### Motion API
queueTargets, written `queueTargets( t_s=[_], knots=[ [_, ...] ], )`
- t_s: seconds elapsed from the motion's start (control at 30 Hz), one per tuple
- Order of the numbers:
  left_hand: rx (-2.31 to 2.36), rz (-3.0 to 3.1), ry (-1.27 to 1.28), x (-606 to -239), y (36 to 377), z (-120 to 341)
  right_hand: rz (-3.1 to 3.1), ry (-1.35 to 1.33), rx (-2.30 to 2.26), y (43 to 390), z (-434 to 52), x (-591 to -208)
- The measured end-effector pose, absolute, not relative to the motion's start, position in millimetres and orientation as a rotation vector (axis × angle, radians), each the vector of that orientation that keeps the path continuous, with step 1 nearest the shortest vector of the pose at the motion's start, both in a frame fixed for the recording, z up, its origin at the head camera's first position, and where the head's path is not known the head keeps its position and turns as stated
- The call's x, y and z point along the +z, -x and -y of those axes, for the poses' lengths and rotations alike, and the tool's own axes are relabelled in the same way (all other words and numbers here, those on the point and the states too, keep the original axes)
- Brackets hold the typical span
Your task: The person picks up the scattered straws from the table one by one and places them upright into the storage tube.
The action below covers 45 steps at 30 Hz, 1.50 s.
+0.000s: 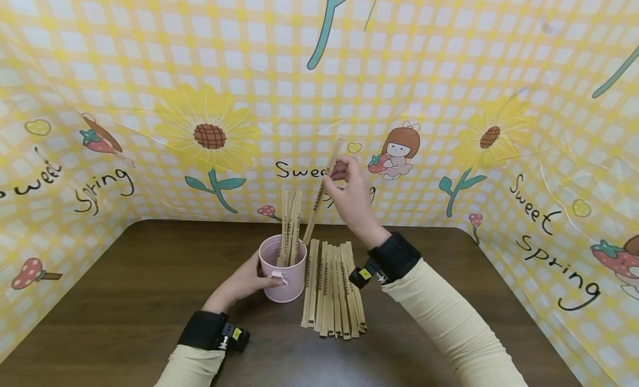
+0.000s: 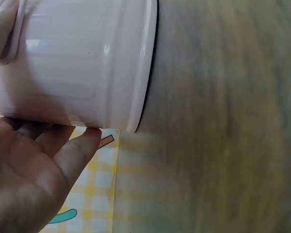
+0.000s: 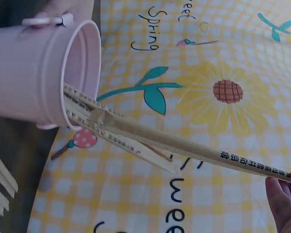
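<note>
A pale pink metal bucket (image 1: 283, 270) stands upright near the middle of the dark wooden tabletop (image 1: 125, 298), with a small handle lug on its near side. Several flat bamboo sticks (image 1: 289, 226) stand in it, leaning against the rim and rising well above it; printed markings run along their faces.

The right hand (image 1: 349, 195) is raised above and to the right of the bucket, pinching the upper part of one more bamboo stick (image 1: 319, 201) between its fingertips. That stick slants down to the left, and its lower end is inside the bucket's mouth. In the right wrist view the same stick (image 3: 194, 148) runs from the fingertips (image 3: 281, 196) into the bucket (image 3: 39, 73), lying over the sticks already there.

The left hand (image 1: 244, 281) grips the bucket from its left and near side, fingers curled round the wall. The left wrist view shows the palm and fingers (image 2: 77, 150) pressed against the bucket's side (image 2: 82, 58).

Just right of the bucket a loose bundle of bamboo sticks (image 1: 334, 290) lies flat on the tabletop, side by side and pointing from near to far, fanning out slightly toward the near end.

Both arms wear cream sleeves with black wrist bands (image 1: 394, 256). A yellow checked backdrop (image 1: 449, 54) printed with sunflowers and "Sweet Spring" lettering stands behind and on both sides of the tabletop.
</note>
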<state>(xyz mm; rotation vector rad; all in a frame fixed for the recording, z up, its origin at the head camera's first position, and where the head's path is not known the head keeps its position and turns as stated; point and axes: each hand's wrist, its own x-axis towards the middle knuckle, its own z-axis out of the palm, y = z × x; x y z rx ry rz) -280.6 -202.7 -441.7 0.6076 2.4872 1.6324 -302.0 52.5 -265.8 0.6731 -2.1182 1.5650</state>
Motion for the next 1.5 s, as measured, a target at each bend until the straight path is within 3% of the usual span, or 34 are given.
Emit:
queueTargets(
  t_s=[0.93, 1.5],
  knots=[
    [1.603, -2.515, -0.604, -440, 279, 203, 2.366, -0.629, 1.469, 310, -26, -340],
    [1.610, -2.504, -0.597, -441, 280, 203, 2.446, -0.624, 1.467, 312, -20, -356]
  ],
)
